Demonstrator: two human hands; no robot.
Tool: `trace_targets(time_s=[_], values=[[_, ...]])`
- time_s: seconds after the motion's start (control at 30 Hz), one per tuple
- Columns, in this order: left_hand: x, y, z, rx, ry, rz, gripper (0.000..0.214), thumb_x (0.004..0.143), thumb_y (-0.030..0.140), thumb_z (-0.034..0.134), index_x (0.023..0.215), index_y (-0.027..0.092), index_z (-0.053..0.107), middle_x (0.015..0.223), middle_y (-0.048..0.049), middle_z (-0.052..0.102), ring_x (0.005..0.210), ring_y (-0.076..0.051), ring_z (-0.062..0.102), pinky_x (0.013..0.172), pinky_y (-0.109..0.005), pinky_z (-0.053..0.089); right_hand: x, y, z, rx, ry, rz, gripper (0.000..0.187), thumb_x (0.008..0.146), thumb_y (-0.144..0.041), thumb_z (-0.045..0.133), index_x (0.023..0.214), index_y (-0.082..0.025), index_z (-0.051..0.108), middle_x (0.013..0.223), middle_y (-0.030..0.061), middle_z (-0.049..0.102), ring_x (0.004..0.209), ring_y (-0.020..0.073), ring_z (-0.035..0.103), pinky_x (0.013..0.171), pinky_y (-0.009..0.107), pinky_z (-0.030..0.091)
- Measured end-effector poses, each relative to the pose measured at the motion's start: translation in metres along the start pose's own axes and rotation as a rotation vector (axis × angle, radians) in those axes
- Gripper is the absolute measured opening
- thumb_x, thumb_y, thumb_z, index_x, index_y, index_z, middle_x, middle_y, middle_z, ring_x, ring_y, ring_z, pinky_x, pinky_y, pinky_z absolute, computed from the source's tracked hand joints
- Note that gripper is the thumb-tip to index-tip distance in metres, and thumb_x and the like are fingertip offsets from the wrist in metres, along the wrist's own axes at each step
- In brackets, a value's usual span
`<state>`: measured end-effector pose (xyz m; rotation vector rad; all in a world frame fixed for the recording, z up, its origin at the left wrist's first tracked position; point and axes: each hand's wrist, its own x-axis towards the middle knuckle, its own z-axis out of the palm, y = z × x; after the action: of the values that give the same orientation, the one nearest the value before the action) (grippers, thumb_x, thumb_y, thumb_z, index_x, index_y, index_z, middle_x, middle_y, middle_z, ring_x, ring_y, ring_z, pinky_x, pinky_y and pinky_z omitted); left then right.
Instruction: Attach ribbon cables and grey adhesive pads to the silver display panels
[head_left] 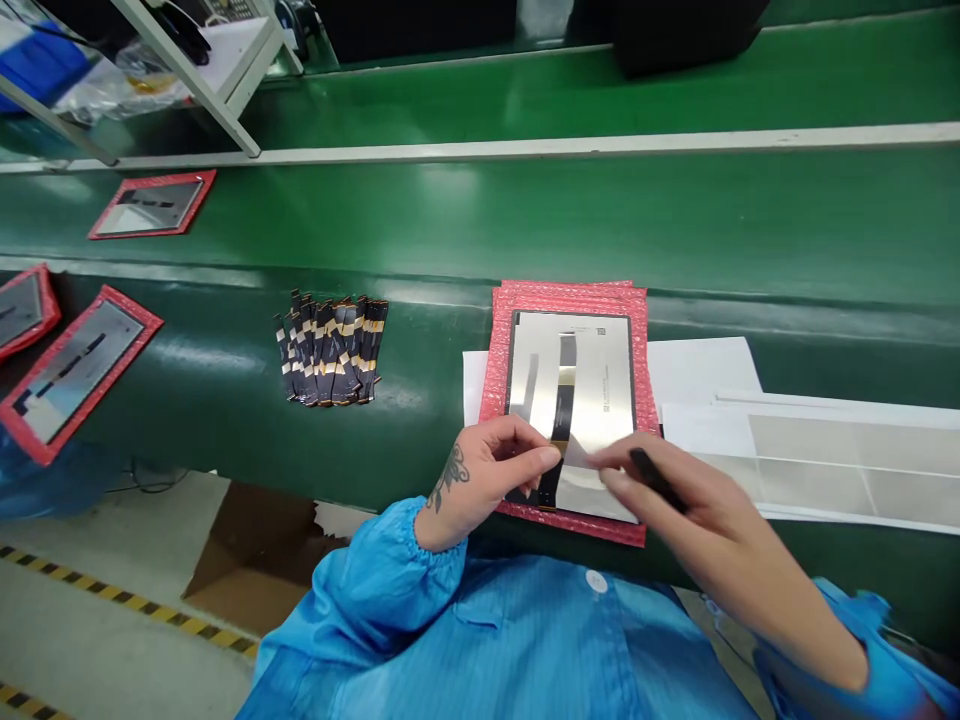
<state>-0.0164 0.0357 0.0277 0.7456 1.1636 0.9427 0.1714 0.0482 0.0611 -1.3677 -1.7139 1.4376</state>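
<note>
A silvery display panel [585, 385] lies on a stack of pink bubble-wrap sheets [496, 375] in front of me. Down its middle runs a black flex cable [562, 405] with gold and grey sections. My left hand [499, 465] is closed in a pinch at the cable's lower part, thumb and forefinger against its edge. Over the panel's lower right, my right hand [686, 495] is closed around a dark pen-like tool [656, 480]. Its thumb and forefinger come together just above the panel, slightly blurred; whether they also pinch something small is unclear.
Several loose flex cables [330, 350] are piled to the left. More panels on pink wrap [82, 370] lie further left, one on the green belt [465, 215] behind. White paper [705, 365] and a strip of silvery sheets [847, 460] lie at right. A white-framed shelf [240, 60] stands back left.
</note>
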Motion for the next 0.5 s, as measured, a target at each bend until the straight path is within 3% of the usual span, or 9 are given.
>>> trace_targets(time_s=[0.1, 0.23, 0.3, 0.43, 0.5], values=[[0.001, -0.001, 0.003, 0.018, -0.053, 0.013, 0.024, 0.072, 0.035, 0.077, 0.069, 0.015, 0.063, 0.058, 0.0012, 0.059, 0.052, -0.009, 0.052, 0.052, -0.022, 0.044, 0.015, 0.006, 0.004, 0.088, -0.214, 0.181, 0.035, 0.075, -0.057, 0.074, 0.068, -0.024, 0.063, 0.059, -0.0022, 0.054, 0.053, 0.0153, 0.045, 0.047, 0.027, 0.038], [0.001, -0.012, 0.0, 0.154, -0.094, 0.035, 0.027, 0.079, 0.038, 0.073, 0.072, 0.015, 0.061, 0.063, 0.0001, 0.061, 0.055, -0.011, 0.054, 0.054, -0.023, 0.045, 0.03, 0.014, 0.006, 0.162, -0.392, 0.325, 0.04, 0.072, -0.06, 0.074, 0.066, -0.022, 0.06, 0.063, -0.0015, 0.056, 0.06, 0.0169, 0.05, 0.056, 0.029, 0.043], [-0.002, -0.024, -0.004, 0.403, 0.001, 0.221, 0.025, 0.089, 0.037, 0.064, 0.074, 0.016, 0.062, 0.066, -0.0004, 0.061, 0.059, -0.012, 0.056, 0.058, -0.025, 0.048, 0.035, 0.022, 0.003, 0.103, -0.389, 0.319, 0.039, 0.074, -0.059, 0.071, 0.068, -0.021, 0.062, 0.068, 0.0006, 0.062, 0.066, 0.0191, 0.055, 0.063, 0.032, 0.046], [-0.012, -0.057, -0.015, 1.007, 0.162, 0.796, 0.026, 0.1, 0.027, 0.048, 0.097, 0.016, 0.072, 0.083, -0.006, 0.066, 0.078, -0.018, 0.061, 0.07, -0.03, 0.052, 0.041, 0.041, -0.004, -0.135, -0.26, 0.195, 0.027, 0.085, -0.046, 0.062, 0.077, -0.02, 0.068, 0.078, 0.0039, 0.068, 0.076, 0.0231, 0.062, 0.071, 0.035, 0.05], [-0.017, -0.07, -0.019, 1.153, 0.177, 0.921, 0.026, 0.1, 0.025, 0.049, 0.108, 0.015, 0.072, 0.087, -0.0072, 0.066, 0.082, -0.019, 0.06, 0.071, -0.031, 0.052, 0.044, 0.047, -0.003, -0.215, -0.23, 0.095, 0.017, 0.087, -0.033, 0.062, 0.079, -0.021, 0.07, 0.087, 0.0054, 0.069, 0.084, 0.0238, 0.065, 0.076, 0.035, 0.052]])
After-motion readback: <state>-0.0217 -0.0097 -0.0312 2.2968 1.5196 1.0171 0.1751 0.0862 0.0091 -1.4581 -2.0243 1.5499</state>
